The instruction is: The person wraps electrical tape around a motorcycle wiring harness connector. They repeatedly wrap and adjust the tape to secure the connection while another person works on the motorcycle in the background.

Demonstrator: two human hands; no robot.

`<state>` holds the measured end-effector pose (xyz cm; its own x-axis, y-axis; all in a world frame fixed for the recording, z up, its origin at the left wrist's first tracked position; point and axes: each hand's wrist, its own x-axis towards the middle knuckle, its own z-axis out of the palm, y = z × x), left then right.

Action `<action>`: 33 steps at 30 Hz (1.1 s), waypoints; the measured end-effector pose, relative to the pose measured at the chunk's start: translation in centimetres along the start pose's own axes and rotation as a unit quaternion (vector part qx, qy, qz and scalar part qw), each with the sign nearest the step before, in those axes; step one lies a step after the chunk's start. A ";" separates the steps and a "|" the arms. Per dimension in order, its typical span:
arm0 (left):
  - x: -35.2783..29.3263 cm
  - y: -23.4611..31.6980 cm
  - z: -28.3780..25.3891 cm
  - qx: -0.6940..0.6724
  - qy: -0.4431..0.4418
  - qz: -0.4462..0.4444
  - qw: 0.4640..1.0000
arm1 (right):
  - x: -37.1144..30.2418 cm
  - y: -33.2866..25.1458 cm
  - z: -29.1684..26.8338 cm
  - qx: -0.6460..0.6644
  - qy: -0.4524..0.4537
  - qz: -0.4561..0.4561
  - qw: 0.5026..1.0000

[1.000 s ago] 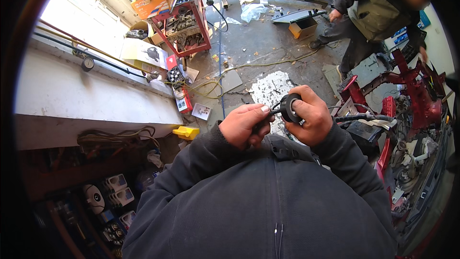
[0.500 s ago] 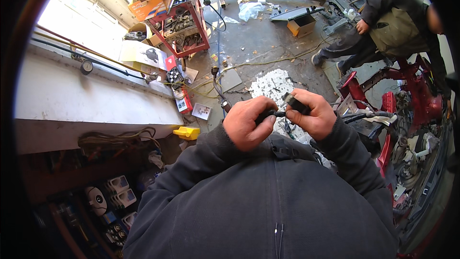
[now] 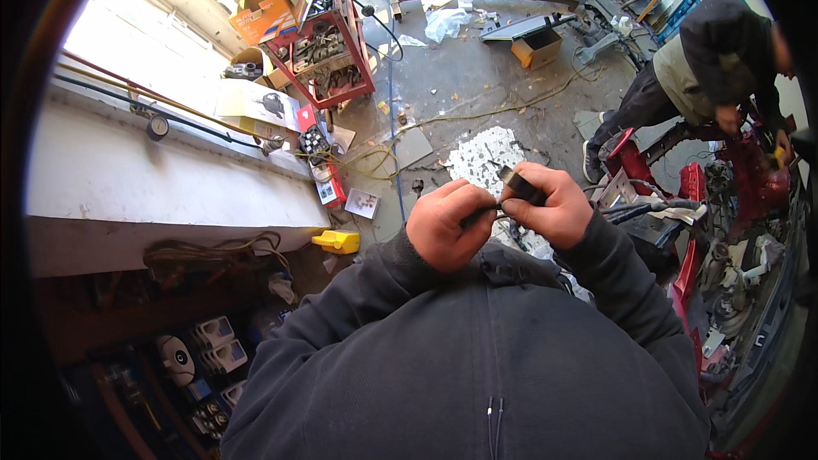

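Observation:
In front of my chest both hands are closed and nearly touching. My left hand (image 3: 450,226) is wrapped round a slim dark piece, mostly hidden by the fingers. A small dark end (image 3: 417,188) shows beyond the knuckles; I cannot tell whether it belongs to that piece. Between thumb and fingers my right hand (image 3: 558,209) grips a short black piece with a pale end (image 3: 523,186), its kind unclear. A thin dark part bridges the gap between the two thumbs.
A red tool cart (image 3: 345,55) with an orange box (image 3: 266,10) stands far left. Yellow hose (image 3: 503,111) crosses the floor. Red car bodywork (image 3: 754,175) lies at right, where another person (image 3: 711,68) bends over. A yellow case (image 3: 336,242) is near my left elbow.
My left hand has turned; the long dark piece sticking out beyond it now shows only a small end. My right hand's grip is about the same. The other person has bent toward the red bodywork.

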<state>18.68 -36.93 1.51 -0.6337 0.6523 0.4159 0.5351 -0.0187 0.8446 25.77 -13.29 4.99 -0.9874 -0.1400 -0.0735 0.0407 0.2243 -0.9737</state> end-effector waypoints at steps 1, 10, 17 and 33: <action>-0.1 -0.1 0.1 0.007 -0.003 -0.004 1.000 | 0.0 0.0 0.6 -0.058 0.043 -0.067 0.995; -0.2 0.3 0.1 0.116 0.010 0.028 0.993 | -0.5 -1.7 3.5 -0.366 0.168 -0.166 0.900; -0.4 0.4 -1.4 -0.208 -0.051 -0.251 0.944 | -0.1 -1.0 3.5 -0.312 0.186 -0.226 0.904; -1.8 0.8 0.6 -0.298 0.034 -0.268 0.915 | -0.4 0.5 4.7 -0.255 0.250 -0.246 0.901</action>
<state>20.57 -37.67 1.25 -0.7605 0.6401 -0.1095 -0.2502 -0.1333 0.9590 26.90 -17.67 3.49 -0.8180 0.0798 0.5696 -0.3700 0.6853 -0.6273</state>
